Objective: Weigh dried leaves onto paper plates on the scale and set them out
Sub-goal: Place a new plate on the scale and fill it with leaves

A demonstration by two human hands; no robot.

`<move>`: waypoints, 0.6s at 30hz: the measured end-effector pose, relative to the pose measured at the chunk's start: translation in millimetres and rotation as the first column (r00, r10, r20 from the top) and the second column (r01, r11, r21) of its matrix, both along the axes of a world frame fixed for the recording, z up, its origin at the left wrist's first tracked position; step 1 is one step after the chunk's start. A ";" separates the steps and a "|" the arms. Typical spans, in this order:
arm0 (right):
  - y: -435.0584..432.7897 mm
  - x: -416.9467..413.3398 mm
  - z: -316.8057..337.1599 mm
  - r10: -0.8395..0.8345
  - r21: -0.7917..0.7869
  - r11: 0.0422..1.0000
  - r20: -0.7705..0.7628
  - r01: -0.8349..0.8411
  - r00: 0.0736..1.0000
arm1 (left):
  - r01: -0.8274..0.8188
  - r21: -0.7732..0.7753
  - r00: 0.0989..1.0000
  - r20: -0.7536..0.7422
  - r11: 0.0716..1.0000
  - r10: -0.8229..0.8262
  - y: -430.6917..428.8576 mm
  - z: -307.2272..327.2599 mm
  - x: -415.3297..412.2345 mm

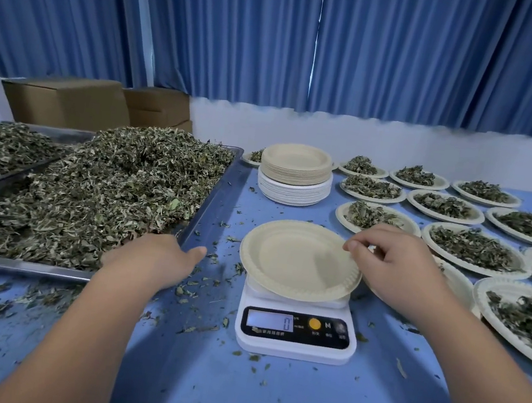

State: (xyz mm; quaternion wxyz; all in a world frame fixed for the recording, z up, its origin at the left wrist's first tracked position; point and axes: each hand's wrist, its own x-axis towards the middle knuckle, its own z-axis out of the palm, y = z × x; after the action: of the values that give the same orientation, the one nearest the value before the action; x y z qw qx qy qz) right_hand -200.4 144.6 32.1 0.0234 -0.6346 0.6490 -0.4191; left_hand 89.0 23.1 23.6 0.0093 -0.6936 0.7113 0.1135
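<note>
The right hand [395, 265] pinches the plate [291, 258] resting on the scale [295, 340], which reads 0.

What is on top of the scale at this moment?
One empty paper plate, no leaves in it; the right hand pinches its right rim. The display reads 0. The plate covers most of the weighing platform, so anything directly under it cannot be seen.

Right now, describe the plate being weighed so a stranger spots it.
On the blue table, right of the leaf tray, sits a white scale. The plate lies on it, the right hand at its rim. Unlike the filled plates to its right and the stack behind, it is single and empty.
</note>
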 end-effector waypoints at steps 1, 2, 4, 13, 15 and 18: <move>0.0 -0.6 0.1 -0.001 0.002 1.000 0.000 0.001 1.000 | 0.016 0.015 1.000 -0.016 1.000 -0.016 0.8 -3.3 4.1; -0.2 -1.2 0.0 -0.004 0.004 1.000 -0.005 0.004 1.000 | 0.029 0.021 0.999 -0.027 0.999 -0.028 2.1 -5.6 7.7; -0.5 -1.8 -0.4 -0.007 0.005 1.000 -0.019 0.008 1.000 | 0.037 0.003 0.999 -0.023 0.999 -0.037 5.2 -7.8 12.6; -1.4 -1.9 -2.1 -0.012 -0.011 1.000 -0.020 0.012 1.000 | 0.062 -0.204 0.998 0.033 0.977 -0.056 16.8 -7.8 8.4; -1.5 -2.5 -2.3 -0.024 -0.018 1.000 -0.022 0.024 0.999 | 0.049 -0.231 0.999 0.005 0.972 -0.049 15.4 -7.5 9.2; -1.3 -3.2 -2.2 -0.022 -0.020 1.000 -0.011 0.022 1.000 | 0.030 -0.258 0.998 -0.048 0.966 -0.043 12.7 -7.5 11.0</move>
State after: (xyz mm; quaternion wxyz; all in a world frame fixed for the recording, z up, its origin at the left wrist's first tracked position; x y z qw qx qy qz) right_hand -203.5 143.3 30.0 0.0089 -0.6298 0.6519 -0.4223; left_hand 100.0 35.8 16.1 -0.0973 -0.6725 0.7327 0.0386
